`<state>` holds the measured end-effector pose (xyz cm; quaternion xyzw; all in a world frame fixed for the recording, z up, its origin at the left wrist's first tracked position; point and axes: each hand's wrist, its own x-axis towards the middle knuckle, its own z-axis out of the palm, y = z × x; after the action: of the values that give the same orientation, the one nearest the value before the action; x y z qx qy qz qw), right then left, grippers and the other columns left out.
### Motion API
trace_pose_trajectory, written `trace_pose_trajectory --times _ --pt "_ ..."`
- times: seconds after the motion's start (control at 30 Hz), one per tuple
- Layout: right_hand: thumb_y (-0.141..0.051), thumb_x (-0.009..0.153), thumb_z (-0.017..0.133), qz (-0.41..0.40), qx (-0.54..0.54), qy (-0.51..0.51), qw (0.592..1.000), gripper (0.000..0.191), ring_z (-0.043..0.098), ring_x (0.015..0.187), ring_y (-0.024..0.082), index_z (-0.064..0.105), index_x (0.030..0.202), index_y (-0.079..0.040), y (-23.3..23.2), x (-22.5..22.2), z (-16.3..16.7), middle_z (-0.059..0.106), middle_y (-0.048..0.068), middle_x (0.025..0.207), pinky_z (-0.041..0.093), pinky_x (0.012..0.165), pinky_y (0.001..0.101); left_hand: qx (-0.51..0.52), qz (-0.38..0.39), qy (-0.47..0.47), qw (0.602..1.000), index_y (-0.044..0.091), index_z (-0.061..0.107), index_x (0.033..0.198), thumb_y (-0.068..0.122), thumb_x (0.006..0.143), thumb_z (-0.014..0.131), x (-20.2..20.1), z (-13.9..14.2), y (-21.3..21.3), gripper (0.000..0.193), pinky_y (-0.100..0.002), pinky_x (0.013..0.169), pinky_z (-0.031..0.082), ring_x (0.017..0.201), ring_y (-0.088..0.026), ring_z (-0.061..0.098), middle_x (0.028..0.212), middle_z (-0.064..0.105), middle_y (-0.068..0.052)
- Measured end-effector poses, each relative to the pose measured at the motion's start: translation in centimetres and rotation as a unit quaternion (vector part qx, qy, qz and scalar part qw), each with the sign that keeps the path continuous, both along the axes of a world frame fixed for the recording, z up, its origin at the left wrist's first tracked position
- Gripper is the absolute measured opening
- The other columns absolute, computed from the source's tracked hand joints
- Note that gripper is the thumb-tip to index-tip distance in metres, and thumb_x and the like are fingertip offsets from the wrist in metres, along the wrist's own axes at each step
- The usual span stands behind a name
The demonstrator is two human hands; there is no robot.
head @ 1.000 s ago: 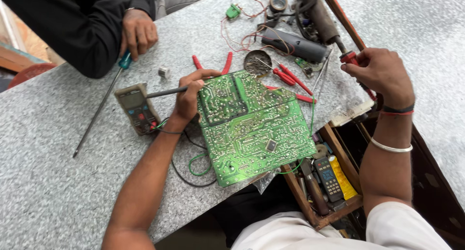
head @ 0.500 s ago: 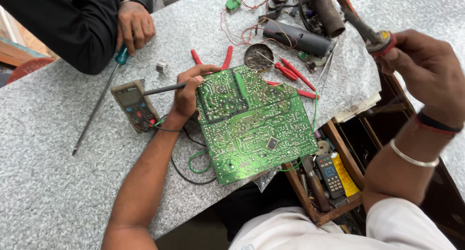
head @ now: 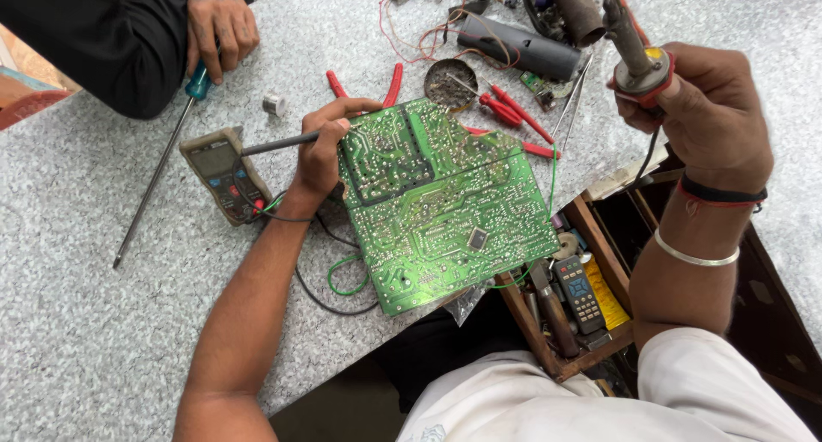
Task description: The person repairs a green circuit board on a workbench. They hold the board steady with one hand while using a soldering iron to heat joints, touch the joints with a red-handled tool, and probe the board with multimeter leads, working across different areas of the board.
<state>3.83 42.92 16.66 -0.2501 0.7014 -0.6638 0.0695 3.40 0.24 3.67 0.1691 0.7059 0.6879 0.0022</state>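
Speckled grey counter (head: pixel 86 339) underneath: my left grip (head: pixel 321 155) pinches a thin probe (head: pixel 278 142) at the green circuit board (head: pixel 445 202), solder-side up; my right grip (head: pixel 698 108) wraps the soldering iron (head: pixel 629 44).

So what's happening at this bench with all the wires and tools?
A person is working on a green circuit board lying solder-side up on a speckled table. The left hand rests at the board's edge, holding a thin dark probe beside a multimeter. The right hand holds a soldering iron raised above the bench, clear of the board. Another person's hand across the table grips a long screwdriver.
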Motion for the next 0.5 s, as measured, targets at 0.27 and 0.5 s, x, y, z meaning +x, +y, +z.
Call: trace_pose_trajectory --times 0.27,0.5 --pt "-0.015 0.110 0.076 -0.131 0.179 0.076 0.972 0.023 0.064 0.083 0.005 0.066 0.120 0.003 -5.2 0.4 0.0 0.071 0.005 0.099 0.050 0.071 0.0182 -0.025 0.016 0.065 0.997 -0.008 0.070 0.114 0.027 0.094 0.042 -0.2 -0.8 -0.6 0.049 -0.034 0.091 0.049 0.096 -0.019 0.061 0.106 0.073 -0.014" --pt "-0.010 0.103 0.082 -0.045 0.361 0.344 0.866 0.018 0.068 0.085 0.018 0.071 0.113 0.001 -10.0 -0.6 0.0 0.072 0.010 0.096 0.052 0.072 0.0273 0.028 0.010 0.014 0.999 -0.006 0.066 0.111 0.027 0.094 0.041 -0.3 -1.7 -0.6 0.044 -0.029 0.074 0.046 0.081 -0.011 0.054 0.089 0.064 -0.006"
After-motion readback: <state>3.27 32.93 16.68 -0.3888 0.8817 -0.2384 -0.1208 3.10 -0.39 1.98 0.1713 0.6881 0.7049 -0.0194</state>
